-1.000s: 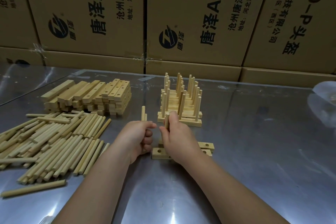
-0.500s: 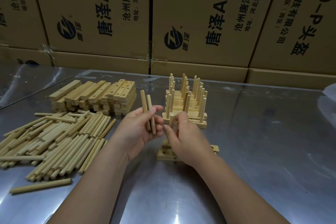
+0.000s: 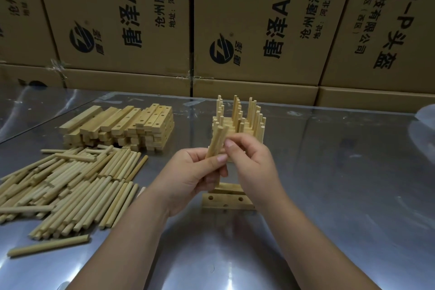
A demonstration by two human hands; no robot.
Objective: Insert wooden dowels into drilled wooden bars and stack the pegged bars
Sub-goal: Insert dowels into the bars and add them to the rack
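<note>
My left hand (image 3: 191, 175) grips a small bunch of wooden dowels (image 3: 217, 140) upright at the middle of the view. My right hand (image 3: 253, 162) pinches one of those dowels near its upper part. Below both hands a drilled wooden bar (image 3: 226, 201) lies on the table, with a second bar behind it and one dowel standing in it, partly hidden. Behind the hands stands the stack of pegged bars (image 3: 240, 120) with several dowels pointing up.
Loose dowels (image 3: 68, 179) lie heaped at the left, one single dowel (image 3: 48, 246) nearer me. A pile of drilled bars (image 3: 120, 126) sits at the back left. Cardboard boxes (image 3: 259, 19) wall off the far edge of the shiny metal table (image 3: 341, 195).
My left hand has risen and turned, bringing its dowels up in front of the pegged stack. My right hand has lifted from the bar and now pinches a dowel in that bunch.
</note>
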